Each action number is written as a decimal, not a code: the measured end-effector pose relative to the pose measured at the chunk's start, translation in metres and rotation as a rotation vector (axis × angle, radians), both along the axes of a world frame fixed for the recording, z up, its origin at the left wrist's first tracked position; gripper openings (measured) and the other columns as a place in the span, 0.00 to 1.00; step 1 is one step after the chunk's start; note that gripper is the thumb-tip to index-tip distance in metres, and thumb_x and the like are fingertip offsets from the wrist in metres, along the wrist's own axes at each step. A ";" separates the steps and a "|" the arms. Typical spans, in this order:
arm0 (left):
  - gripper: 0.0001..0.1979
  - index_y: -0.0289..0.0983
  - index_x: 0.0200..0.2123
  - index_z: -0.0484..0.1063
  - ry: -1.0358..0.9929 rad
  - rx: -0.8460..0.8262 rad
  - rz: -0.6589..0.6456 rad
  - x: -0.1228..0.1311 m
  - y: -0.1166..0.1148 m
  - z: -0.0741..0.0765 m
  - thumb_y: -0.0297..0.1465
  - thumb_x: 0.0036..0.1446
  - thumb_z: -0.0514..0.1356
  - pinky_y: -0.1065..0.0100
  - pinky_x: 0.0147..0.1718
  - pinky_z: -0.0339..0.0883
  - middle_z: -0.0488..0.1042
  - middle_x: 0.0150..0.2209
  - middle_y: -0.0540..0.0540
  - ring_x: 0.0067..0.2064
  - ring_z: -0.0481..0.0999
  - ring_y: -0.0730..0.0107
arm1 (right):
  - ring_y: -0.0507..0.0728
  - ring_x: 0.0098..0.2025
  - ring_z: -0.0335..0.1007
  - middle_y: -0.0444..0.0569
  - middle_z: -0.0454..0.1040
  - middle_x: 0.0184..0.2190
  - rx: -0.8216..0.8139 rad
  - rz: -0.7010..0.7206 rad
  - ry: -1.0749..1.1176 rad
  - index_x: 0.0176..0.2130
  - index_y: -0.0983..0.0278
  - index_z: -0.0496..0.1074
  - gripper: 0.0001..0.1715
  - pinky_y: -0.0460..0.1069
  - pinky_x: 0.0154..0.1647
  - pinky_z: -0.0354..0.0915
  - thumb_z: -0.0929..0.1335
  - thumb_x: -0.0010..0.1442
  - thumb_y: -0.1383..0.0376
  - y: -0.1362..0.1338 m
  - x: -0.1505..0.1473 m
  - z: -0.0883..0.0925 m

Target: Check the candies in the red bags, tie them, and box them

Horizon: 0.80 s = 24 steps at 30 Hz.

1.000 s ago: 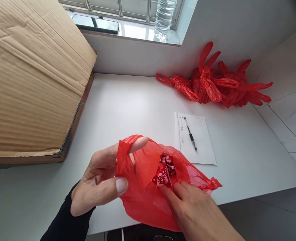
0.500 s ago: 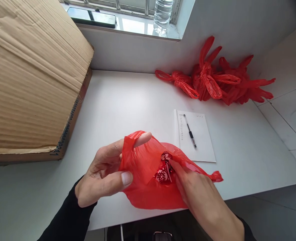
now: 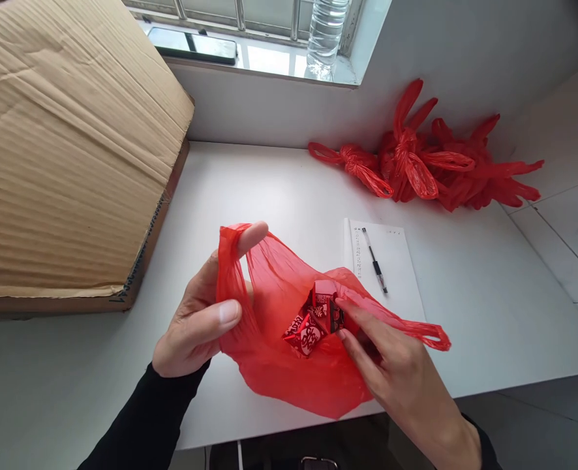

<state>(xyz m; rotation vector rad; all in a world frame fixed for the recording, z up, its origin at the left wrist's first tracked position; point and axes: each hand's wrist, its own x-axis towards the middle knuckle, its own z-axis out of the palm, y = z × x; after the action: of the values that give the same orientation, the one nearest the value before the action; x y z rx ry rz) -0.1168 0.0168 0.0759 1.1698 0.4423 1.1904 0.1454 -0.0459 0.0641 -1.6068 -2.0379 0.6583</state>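
Note:
A thin red plastic bag (image 3: 279, 372) is spread open at the front edge of the white table. My left hand (image 3: 203, 310) is hooked through one of its handle loops, the forefinger inside and the thumb along the outer side, holding the mouth wide. Inside the bag lie several small red wrapped packets (image 3: 306, 333) with pale printed characters. My right hand (image 3: 391, 359) reaches into the opening, thumb and forefinger closed on the edge of a red and dark packet (image 3: 332, 313). The other handle of the bag trails off to the right, beyond that hand.
A white notepad (image 3: 406, 274) with a pen (image 3: 376, 261) on it lies behind the bag. Several knotted red bags (image 3: 416, 156) sit along the wall. A big cardboard box (image 3: 74, 163) stands left. On the sill are a phone (image 3: 194, 46) and a water bottle (image 3: 325, 39).
My left hand has moved up and left, stretching the bag wider. More of the packets shows. The right thumb has come into view, pinching a packet with the forefinger. The view has shifted slightly.

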 end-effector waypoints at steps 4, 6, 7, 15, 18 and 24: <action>0.32 0.48 0.71 0.58 -0.054 -0.012 -0.026 0.000 0.001 -0.003 0.33 0.65 0.57 0.70 0.17 0.51 0.52 0.20 0.56 0.18 0.53 0.74 | 0.55 0.28 0.77 0.42 0.80 0.32 -0.357 -0.064 0.435 0.64 0.50 0.67 0.22 0.49 0.31 0.75 0.64 0.73 0.58 -0.003 -0.002 0.000; 0.32 0.48 0.71 0.59 -0.053 -0.012 -0.025 0.001 0.001 -0.002 0.33 0.65 0.57 0.70 0.17 0.50 0.52 0.21 0.56 0.18 0.53 0.74 | 0.55 0.33 0.79 0.43 0.80 0.35 -0.531 -0.075 0.677 0.65 0.50 0.65 0.23 0.49 0.34 0.76 0.65 0.73 0.56 -0.003 -0.001 -0.003; 0.32 0.48 0.71 0.60 -0.048 -0.015 -0.024 0.002 0.000 -0.002 0.33 0.65 0.57 0.70 0.17 0.50 0.52 0.21 0.56 0.18 0.53 0.75 | 0.56 0.36 0.80 0.44 0.79 0.37 -0.585 -0.074 0.765 0.64 0.51 0.65 0.23 0.49 0.36 0.76 0.65 0.72 0.55 -0.002 -0.002 -0.005; 0.27 0.50 0.67 0.66 0.006 -0.064 0.012 0.003 -0.002 0.000 0.34 0.65 0.58 0.72 0.17 0.50 0.51 0.20 0.56 0.19 0.51 0.76 | 0.52 0.40 0.70 0.44 0.73 0.40 -0.540 -0.173 0.739 0.45 0.55 0.75 0.12 0.45 0.41 0.69 0.70 0.67 0.51 0.002 -0.017 -0.002; 0.28 0.51 0.68 0.65 0.005 -0.067 0.004 0.003 -0.003 0.001 0.34 0.65 0.58 0.72 0.18 0.52 0.51 0.20 0.56 0.19 0.52 0.75 | 0.53 0.39 0.71 0.43 0.72 0.39 -0.514 -0.285 0.747 0.54 0.52 0.69 0.24 0.47 0.39 0.71 0.74 0.62 0.51 -0.001 -0.024 -0.001; 0.26 0.50 0.65 0.67 0.015 -0.100 0.019 0.005 -0.003 0.003 0.34 0.64 0.58 0.73 0.18 0.53 0.52 0.20 0.56 0.20 0.53 0.76 | 0.59 0.50 0.73 0.50 0.76 0.49 -0.565 -0.295 0.755 0.56 0.55 0.71 0.28 0.52 0.49 0.73 0.76 0.60 0.52 0.002 -0.025 0.004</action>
<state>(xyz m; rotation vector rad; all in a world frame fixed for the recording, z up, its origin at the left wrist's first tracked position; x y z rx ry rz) -0.1121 0.0133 0.0793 1.0914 0.5195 1.1629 0.1205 -0.0443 0.0678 -1.5431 -1.0926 1.5324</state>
